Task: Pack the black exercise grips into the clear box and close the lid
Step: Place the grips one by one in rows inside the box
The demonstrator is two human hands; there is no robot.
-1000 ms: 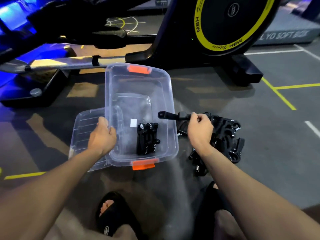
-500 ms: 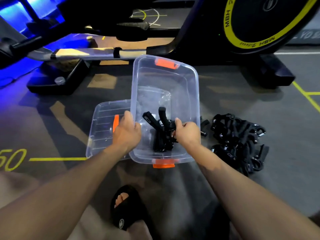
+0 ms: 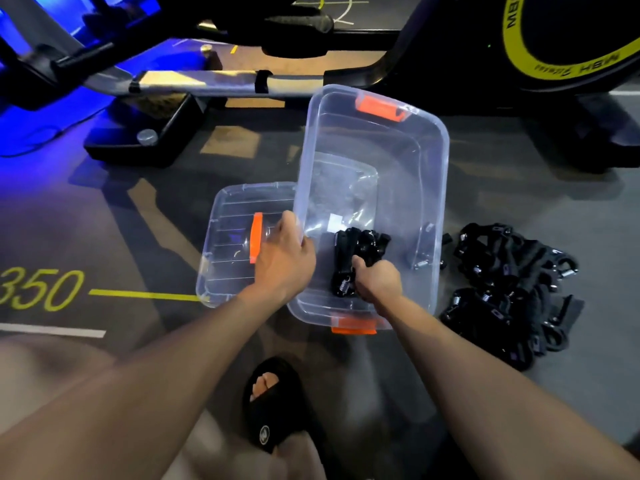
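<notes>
The clear box (image 3: 429, 174) with orange latches stands open on the floor in the middle of the view. My left hand (image 3: 284, 258) grips its left rim. Inside the box, near the front wall, my right hand (image 3: 377, 280) is closed around a black exercise grip (image 3: 360, 247), pressed down beside other grips lying on the box bottom. A pile of black grips (image 3: 509, 289) lies on the floor to the right of the box. The clear lid (image 3: 235, 237) with an orange handle lies flat to the left, partly under the box.
A black exercise bike with a yellow-ringed wheel (image 3: 554, 46) and its base bars (image 3: 145, 140) stand just behind the box. My foot in a black sandal (image 3: 273, 403) is below the box. Yellow floor markings (image 3: 45, 289) run at the left.
My right hand carried a grip from the pile on the right over the rim and down into the box. My left hand stayed on the box's left rim. The camera shifted left.
</notes>
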